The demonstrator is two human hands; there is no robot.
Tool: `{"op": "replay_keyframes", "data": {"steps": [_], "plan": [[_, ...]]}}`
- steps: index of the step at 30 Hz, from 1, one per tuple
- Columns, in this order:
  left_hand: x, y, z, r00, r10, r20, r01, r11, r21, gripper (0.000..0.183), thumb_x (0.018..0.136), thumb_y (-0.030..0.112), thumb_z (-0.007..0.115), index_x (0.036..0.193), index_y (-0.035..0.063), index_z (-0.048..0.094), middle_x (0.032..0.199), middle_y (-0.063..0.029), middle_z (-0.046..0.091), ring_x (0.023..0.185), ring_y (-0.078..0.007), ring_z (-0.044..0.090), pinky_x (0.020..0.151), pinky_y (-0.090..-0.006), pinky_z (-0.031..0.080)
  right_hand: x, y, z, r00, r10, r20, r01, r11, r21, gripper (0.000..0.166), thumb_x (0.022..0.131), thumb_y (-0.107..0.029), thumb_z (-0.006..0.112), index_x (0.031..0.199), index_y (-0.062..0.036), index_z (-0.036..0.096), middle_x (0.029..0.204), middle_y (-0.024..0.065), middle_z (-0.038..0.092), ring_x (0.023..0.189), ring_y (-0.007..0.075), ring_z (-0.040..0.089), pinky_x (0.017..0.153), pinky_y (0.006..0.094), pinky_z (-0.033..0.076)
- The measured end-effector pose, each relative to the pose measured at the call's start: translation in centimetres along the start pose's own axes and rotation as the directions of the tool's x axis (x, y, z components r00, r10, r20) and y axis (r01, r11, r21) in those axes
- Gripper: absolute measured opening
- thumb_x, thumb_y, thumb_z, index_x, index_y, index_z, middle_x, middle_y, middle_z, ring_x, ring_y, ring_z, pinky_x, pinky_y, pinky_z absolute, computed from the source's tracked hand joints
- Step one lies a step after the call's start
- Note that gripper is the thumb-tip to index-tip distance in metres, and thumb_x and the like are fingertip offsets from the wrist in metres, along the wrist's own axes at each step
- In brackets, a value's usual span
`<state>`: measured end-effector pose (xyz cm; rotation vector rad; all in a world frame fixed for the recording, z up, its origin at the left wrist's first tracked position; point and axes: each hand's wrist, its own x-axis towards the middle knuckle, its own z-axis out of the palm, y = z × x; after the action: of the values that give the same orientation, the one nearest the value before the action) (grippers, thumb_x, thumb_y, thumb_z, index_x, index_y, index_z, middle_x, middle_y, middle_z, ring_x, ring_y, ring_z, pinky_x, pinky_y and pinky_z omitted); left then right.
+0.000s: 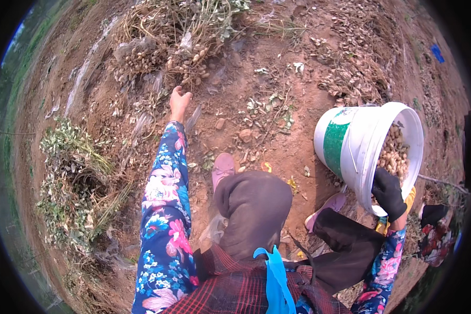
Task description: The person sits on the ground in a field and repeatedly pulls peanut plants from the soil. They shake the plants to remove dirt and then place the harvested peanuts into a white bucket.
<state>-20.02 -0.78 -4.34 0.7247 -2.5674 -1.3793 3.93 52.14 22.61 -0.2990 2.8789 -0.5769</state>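
Note:
My left hand (179, 100), bare, reaches out over the soil just short of a heap of pulled peanut plants (186, 64), whose pods cluster at the near side; its fingers are bent and nothing shows in them. A white plastic bucket (363, 145) with a green band lies tilted on its side at my right, its mouth facing right. Loose peanuts (394, 153) are inside it. My right hand (389, 194), in a dark glove, is at the lower rim of the bucket; its fingertips are partly hidden, and the grip is unclear.
Another pile of peanut plants (78, 184) lies at the left. Dry leaves (353, 59) cover the ground at upper right. Clear plastic film (216, 229) lies near my feet in pink shoes (222, 168). At the right edge, part of another person (435, 239) seems visible. A thin stick (443, 182) lies beside the bucket.

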Motion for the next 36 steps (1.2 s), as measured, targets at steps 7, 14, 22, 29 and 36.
{"op": "replay_keyframes", "data": {"steps": [7, 14, 22, 29, 36], "plan": [[7.8, -5.3, 3.0, 0.999, 0.038, 0.005, -0.037, 0.995, -0.089, 0.069, 0.062, 0.014, 0.068, 0.124, -0.0016, 0.04, 0.101, -0.0144, 0.058, 0.082, -0.0205, 0.059, 0.07, -0.0287, 0.049, 1.0, 0.0, -0.5, 0.994, 0.051, 0.098, -0.045, 0.997, -0.062, 0.031, 0.063, -0.001, 0.06, 0.093, -0.0033, 0.057, 0.083, 0.0158, 0.055, 0.074, 0.036, 0.055, 0.062, 0.0398, 0.044], [4.4, 1.2, 5.9, 0.953, -0.204, 0.225, 0.233, 0.966, -0.109, 0.022, 0.08, 0.021, 0.057, 0.087, 0.0007, 0.056, 0.066, -0.007, 0.057, 0.051, -0.0152, 0.056, 0.042, -0.0278, 0.045, 1.4, 1.0, 0.0, 0.991, -0.007, 0.137, 0.024, 0.992, -0.126, 0.028, 0.064, -0.001, 0.059, 0.092, -0.0035, 0.058, 0.085, 0.0163, 0.056, 0.073, 0.0362, 0.055, 0.061, 0.0408, 0.044], [-4.1, 5.3, 6.4, 0.961, 0.042, 0.274, -0.009, 0.993, -0.12, 0.029, 0.081, 0.025, 0.052, 0.093, 0.0, 0.057, 0.069, -0.0142, 0.059, 0.066, -0.0231, 0.059, 0.064, -0.034, 0.045, 0.7, 1.1, 0.5, 0.998, -0.005, 0.066, 0.012, 0.994, -0.111, 0.033, 0.059, 0.004, 0.056, 0.092, -0.0036, 0.056, 0.081, 0.0158, 0.055, 0.072, 0.0367, 0.054, 0.062, 0.0411, 0.043], [-9.5, 4.2, 7.5, 0.86, 0.254, 0.442, -0.235, 0.967, -0.1, 0.023, 0.078, 0.018, 0.056, 0.093, 0.0002, 0.056, 0.074, -0.0129, 0.06, 0.065, -0.0206, 0.057, 0.063, -0.0322, 0.045, 0.6, 0.8, 0.2, 0.998, -0.022, 0.064, 0.027, 0.996, -0.083, 0.035, 0.059, 0.002, 0.058, 0.094, -0.0039, 0.056, 0.08, 0.0162, 0.054, 0.071, 0.0367, 0.054, 0.061, 0.0418, 0.042], [-8.5, 6.2, 6.3, 0.924, 0.015, 0.383, 0.22, 0.797, -0.562, 0.013, 0.083, 0.012, 0.049, 0.09, 0.0025, 0.053, 0.069, -0.0035, 0.055, 0.056, -0.0109, 0.054, 0.051, -0.0247, 0.047, 0.3, 1.0, 0.1, 0.996, 0.001, 0.092, 0.009, 0.994, -0.108, 0.034, 0.061, 0.001, 0.059, 0.094, -0.0042, 0.056, 0.08, 0.0159, 0.054, 0.071, 0.0365, 0.054, 0.06, 0.0421, 0.042]]}}
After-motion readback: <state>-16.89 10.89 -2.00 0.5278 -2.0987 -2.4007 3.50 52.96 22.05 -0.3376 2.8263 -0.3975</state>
